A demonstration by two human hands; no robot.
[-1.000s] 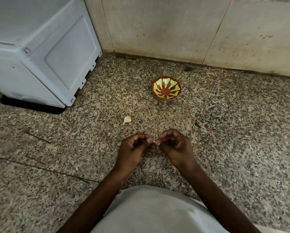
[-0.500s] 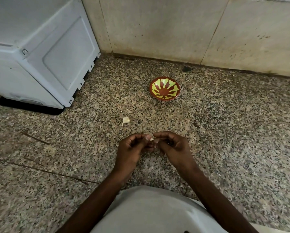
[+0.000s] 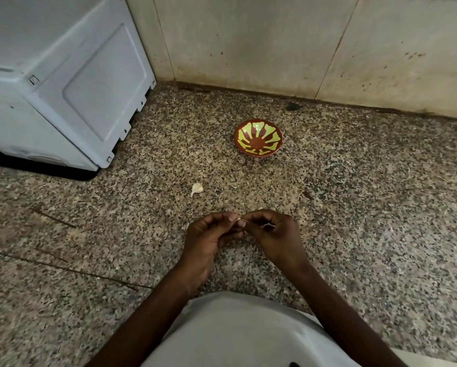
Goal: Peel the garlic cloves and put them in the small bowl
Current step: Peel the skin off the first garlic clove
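Head view shows the left hand [image 3: 208, 239] and right hand [image 3: 272, 234] pinching one tiny garlic clove [image 3: 239, 220] between curled fingertips. It looks light and a bit slippery, with thin papery skin, so hold it by its ends. Another clove [image 3: 197, 188] lies on the floor [image 3: 354, 207]. The small bowl [image 3: 258, 141], further away, looks empty

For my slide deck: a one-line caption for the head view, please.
Both hands, left hand and right hand, pinch a garlic clove; another clove lies near the small bowl.
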